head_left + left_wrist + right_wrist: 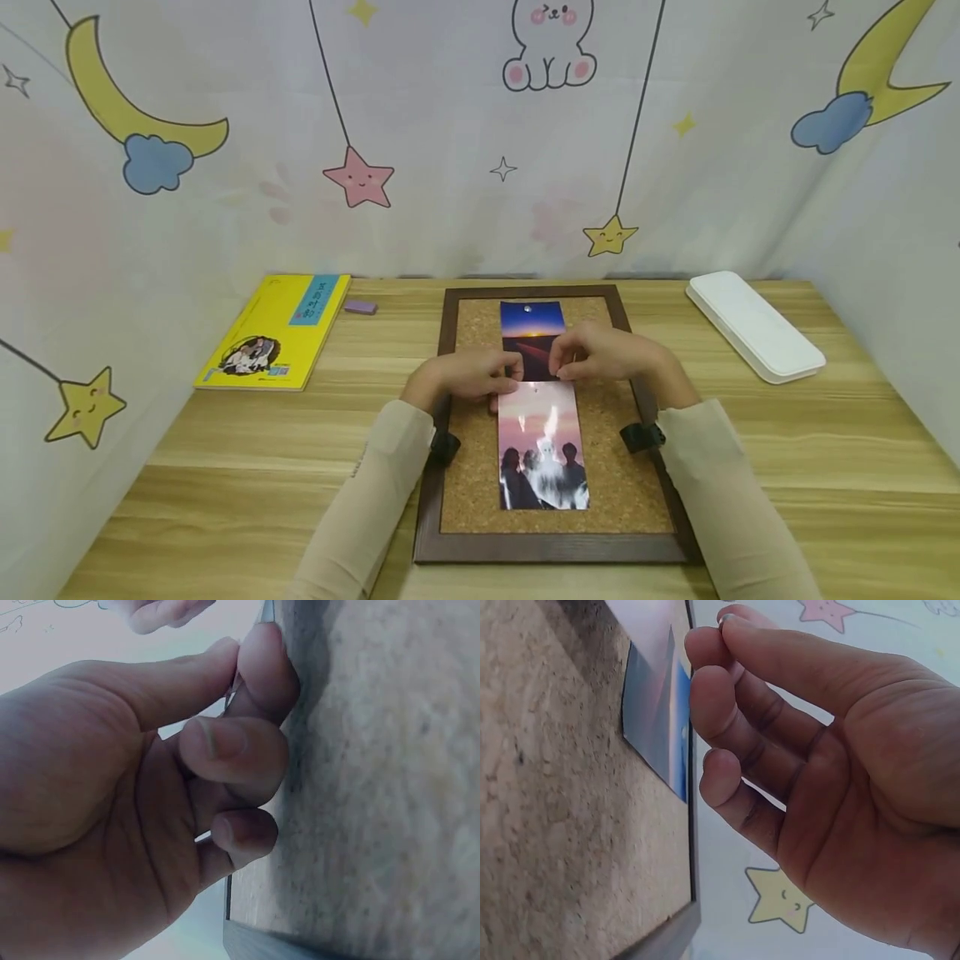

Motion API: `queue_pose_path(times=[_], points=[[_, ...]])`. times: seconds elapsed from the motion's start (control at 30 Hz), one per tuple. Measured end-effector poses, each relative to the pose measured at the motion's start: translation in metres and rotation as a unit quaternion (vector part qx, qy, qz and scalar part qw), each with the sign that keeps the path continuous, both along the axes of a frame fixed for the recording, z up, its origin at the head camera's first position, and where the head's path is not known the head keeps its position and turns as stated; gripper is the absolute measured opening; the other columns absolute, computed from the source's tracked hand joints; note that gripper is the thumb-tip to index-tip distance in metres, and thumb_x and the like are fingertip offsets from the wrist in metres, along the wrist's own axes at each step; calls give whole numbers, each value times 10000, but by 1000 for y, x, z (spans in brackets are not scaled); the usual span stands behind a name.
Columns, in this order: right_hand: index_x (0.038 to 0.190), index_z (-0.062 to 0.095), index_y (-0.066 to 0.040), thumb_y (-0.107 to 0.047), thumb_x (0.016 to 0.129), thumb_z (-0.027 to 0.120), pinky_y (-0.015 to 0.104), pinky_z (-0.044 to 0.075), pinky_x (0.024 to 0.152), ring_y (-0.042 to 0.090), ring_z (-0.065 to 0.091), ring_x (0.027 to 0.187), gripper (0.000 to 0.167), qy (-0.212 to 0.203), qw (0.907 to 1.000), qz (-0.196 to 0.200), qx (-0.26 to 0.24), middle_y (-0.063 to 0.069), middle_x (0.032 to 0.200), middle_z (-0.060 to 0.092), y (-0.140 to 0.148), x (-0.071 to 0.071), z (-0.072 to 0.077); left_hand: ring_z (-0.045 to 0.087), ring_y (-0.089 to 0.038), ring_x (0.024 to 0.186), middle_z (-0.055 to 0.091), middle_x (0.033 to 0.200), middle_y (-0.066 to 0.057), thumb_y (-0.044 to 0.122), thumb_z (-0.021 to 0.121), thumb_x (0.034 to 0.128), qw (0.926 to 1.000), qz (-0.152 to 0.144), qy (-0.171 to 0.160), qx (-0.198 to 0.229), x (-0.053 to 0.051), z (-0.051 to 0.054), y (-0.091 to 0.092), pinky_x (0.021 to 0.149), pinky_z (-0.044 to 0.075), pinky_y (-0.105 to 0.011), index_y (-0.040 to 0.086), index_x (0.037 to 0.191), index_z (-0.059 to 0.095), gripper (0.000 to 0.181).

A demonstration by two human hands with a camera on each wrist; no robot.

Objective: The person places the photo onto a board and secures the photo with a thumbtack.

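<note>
A framed cork board (622, 483) lies on the table with two photos on it. The upper photo, a blue and orange sunset (532, 318), has a silver thumbtack (527, 308) near its top edge. Below it is a glossy pink photo (536, 425) with dark silhouettes, its top edge over the sunset's lower part. My left hand (476, 372) pinches the pink photo's upper left corner between thumb and index finger. Above that photo's upper right corner, my right hand (600, 352) pinches a small silver thumbtack (725, 621), mostly hidden by the fingertips.
At the left lies a yellow book (281, 329), with a purple eraser (361, 307) beside it. A white case (753, 325) sits to the right of the board. Behind the table hangs a patterned curtain (450, 125).
</note>
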State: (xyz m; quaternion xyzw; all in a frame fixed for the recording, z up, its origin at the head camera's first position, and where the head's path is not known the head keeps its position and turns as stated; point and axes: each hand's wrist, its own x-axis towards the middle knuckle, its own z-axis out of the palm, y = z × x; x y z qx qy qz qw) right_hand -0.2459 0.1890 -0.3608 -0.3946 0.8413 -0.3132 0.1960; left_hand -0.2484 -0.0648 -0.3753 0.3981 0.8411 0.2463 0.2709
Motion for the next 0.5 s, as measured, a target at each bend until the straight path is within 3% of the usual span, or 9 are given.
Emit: queue_pose_path(times=[0.23,0.37,0.5], points=[[929,710,-44,-27,948,660,265,484,625,124,577,670,55,-36,9998,203,7,18,788,666,-8,2,-3,601,-121,601,637,667,-20,92,522,1043,9994,43,-329,49,4,1,5,620,416,-223,68,1016,536,39],[926,723,-66,-44,940,677,267,484,642,96,585,695,53,-65,9996,265,113,2,813,690,-14,4,-6,591,-115,589,631,641,-11,106,523,1043,9993,69,-363,-94,5,0,7,631,410,-220,77,1025,539,38],[940,719,-70,-45,945,671,277,480,660,99,578,719,55,-476,9984,99,302,-14,835,677,-20,6,-11,575,-116,582,619,628,-11,116,537,1041,9995,54,-280,-151,7,0,9,636,409,-226,83,1009,558,51]])
